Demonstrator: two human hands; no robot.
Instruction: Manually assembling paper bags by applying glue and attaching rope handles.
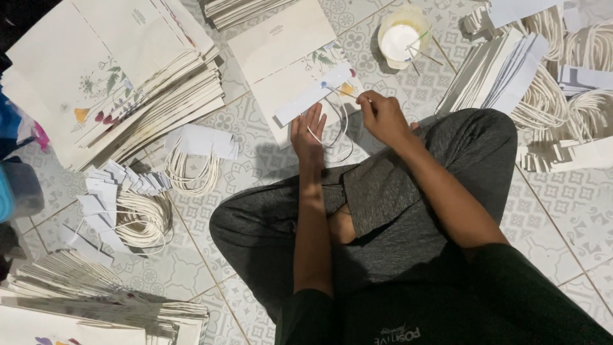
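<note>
**Count of items on the tiled floor**

Hands: 2, left hand (308, 133) and right hand (381, 117). Glue cup (402, 37): 1. Flat paper bag being worked on (290, 54): 1. Large stacks of floral paper bags: 2, upper left (108, 76) and lower left (89, 306). Corded handle strips: too many to count.

Patterned tile floor (575, 211) with paper-bag parts laid out on it.

A tall stack of flower-printed flat bags (121, 76) is seen at the far left, and a second stack (96, 306) at the near left. Corded white paper strips (128, 204) are spread between them. A single flat bag (281, 45) is laid at the far centre, a small tub of white glue (402, 38) just to its right, and piled strips and cord handles (549, 83) at the far right.
</note>
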